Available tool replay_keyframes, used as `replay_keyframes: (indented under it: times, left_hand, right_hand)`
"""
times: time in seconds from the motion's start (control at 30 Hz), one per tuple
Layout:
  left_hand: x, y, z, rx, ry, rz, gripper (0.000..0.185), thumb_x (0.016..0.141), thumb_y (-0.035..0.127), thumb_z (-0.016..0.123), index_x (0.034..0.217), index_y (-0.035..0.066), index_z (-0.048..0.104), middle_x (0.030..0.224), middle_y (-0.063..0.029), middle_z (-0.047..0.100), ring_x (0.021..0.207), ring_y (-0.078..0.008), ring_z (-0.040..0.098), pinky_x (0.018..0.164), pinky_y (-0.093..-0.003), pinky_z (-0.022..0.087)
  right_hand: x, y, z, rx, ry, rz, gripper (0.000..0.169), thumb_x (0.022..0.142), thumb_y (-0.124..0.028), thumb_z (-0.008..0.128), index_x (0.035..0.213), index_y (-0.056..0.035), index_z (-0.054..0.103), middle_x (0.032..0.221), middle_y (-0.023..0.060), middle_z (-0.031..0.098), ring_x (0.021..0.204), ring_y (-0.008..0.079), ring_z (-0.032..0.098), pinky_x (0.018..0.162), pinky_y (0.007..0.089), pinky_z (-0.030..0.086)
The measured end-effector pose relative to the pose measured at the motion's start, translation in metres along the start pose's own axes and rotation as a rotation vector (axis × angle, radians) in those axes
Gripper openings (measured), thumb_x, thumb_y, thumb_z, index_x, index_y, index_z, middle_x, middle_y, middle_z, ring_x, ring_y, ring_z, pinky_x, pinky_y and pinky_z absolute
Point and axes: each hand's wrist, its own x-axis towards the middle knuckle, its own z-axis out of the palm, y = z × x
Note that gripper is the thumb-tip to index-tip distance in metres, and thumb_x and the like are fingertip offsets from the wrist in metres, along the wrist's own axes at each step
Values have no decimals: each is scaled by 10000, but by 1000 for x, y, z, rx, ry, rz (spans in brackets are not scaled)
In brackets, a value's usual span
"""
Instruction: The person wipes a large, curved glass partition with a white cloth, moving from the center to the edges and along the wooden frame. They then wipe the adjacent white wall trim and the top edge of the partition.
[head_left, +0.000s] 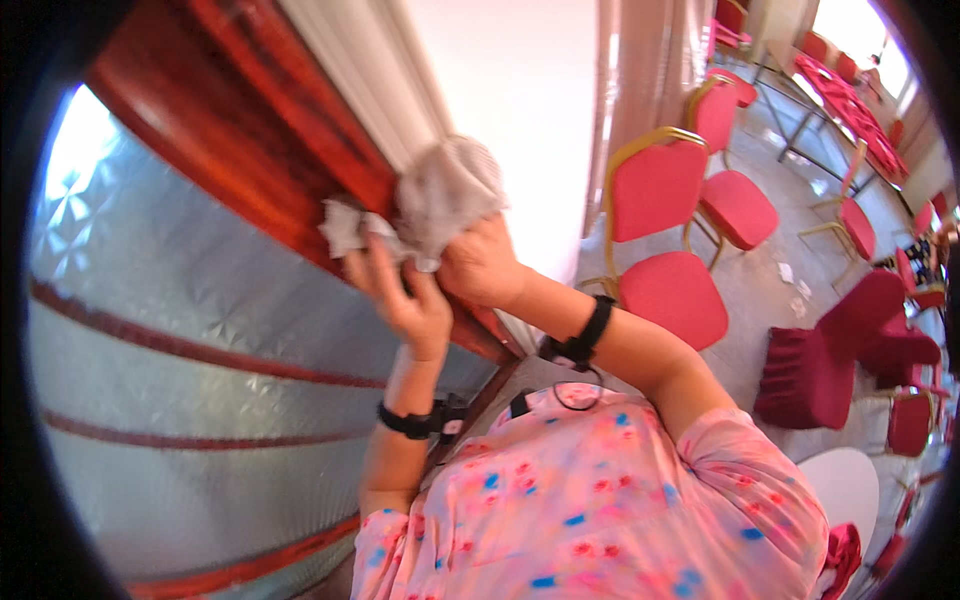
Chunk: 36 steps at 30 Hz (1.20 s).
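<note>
My left hand (401, 300) is raised at the reddish wooden frame (300, 142), its fingers on a small crumpled white piece (343, 229) that looks like cloth or paper. Just to its right, my right hand (480, 259) grips a pale grey-white cloth (450, 191), which lies against the wooden frame and the cream moulding (375, 82). Both hands are close together, and the view is slightly blurred there. A black strap with a small device circles each wrist.
Patterned glass panes (225, 405) with red-brown bars stand at left. Red chairs with gold frames (664, 195) stand at right, near a covered maroon chair (817, 360) and a white round tabletop (844, 487). White scraps (786, 273) lie on the floor. A long table with red cloth (847, 112) stands farther off.
</note>
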Motion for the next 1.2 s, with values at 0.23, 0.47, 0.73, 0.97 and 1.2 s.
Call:
replay_keyframes:
  times: [0.23, 0.47, 0.73, 0.97, 1.2]
  left_hand:
    - [3, -2, 3, -40, 117, 38, 522, 985, 121, 521, 1458, -14, 348, 1512, -228, 329, 1395, -414, 291, 1134, -511, 253]
    - [-151, -46, -1, -203, -195, -198, 491, 921, 41, 592, 1384, -26, 443, 1437, -264, 373, 1322, -405, 401, 1044, -460, 390]
    - [-187, -19, -5, -585, -501, -326, 276, 886, 38, 623, 1145, -50, 582, 1228, -206, 511, 1155, -363, 521, 979, -439, 430]
    - [-192, 38, 50, -1018, -1163, -1073, 353, 922, 116, 627, 1254, 52, 527, 1179, -92, 589, 990, -256, 617, 756, -370, 545]
    - [-192, 125, 109, -1170, -1665, -1199, 373, 914, 110, 632, 1268, 78, 516, 1116, -73, 616, 955, -195, 632, 742, -310, 538]
  right_hand:
    - [20, -8, -15, -133, -54, -126, 483, 763, -228, 593, 1199, -22, 627, 1362, 223, 503, 1338, 421, 397, 1136, 588, 237]
    - [-137, 12, -20, -27, -430, 165, 493, 894, -210, 517, 1369, -77, 507, 1434, 163, 456, 1343, 315, 422, 1137, 418, 309]
    - [-181, -19, -58, -9, -351, 713, 176, 761, -158, 611, 892, -61, 676, 846, 147, 675, 818, 385, 641, 757, 471, 504]
    - [-228, -25, -156, -53, -164, 1436, 429, 870, -410, 617, 955, 4, 693, 901, 244, 685, 855, 378, 667, 766, 456, 503]
    - [-256, -83, -284, -95, 47, 1588, 672, 857, -601, 602, 1001, 49, 689, 945, 235, 692, 915, 353, 670, 782, 424, 514]
